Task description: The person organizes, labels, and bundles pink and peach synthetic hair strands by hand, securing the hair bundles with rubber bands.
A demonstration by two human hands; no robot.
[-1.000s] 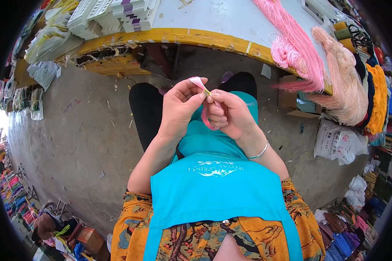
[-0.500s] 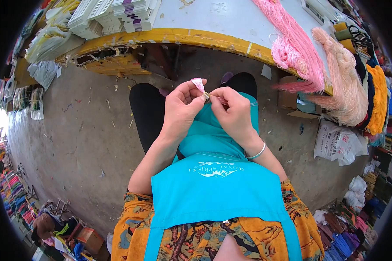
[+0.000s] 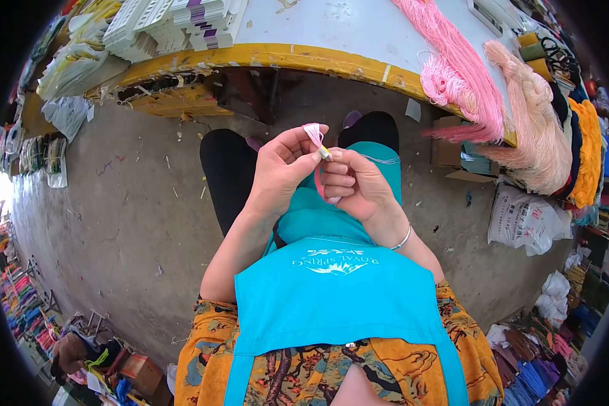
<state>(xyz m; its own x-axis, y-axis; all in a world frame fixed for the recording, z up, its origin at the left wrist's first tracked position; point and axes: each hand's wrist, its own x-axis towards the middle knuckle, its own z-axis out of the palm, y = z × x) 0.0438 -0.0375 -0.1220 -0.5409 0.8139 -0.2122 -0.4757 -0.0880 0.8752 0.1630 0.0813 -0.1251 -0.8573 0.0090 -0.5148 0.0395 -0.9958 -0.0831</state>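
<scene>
Slanting upper-left to lower-right, the pale pink thread bundle (image 3: pixel 314 134), white-and-yellow banded, sits pinched by left grip (image 3: pixel 279 168) and right grip (image 3: pixel 360 185).

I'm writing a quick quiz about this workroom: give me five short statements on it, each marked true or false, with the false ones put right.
1. The left hand and right hand both hold the pink thread. True.
2. A bracelet circles the left wrist. False: the bracelet is on the right one.
3. The apron is turquoise. True.
4. The white stacks lie right of the large pink hank. False: the white stacks lie left of the large pink hank.
5. The orange yarn is blue-tagged and lies on the lap. False: the orange yarn is off at the right.
</scene>
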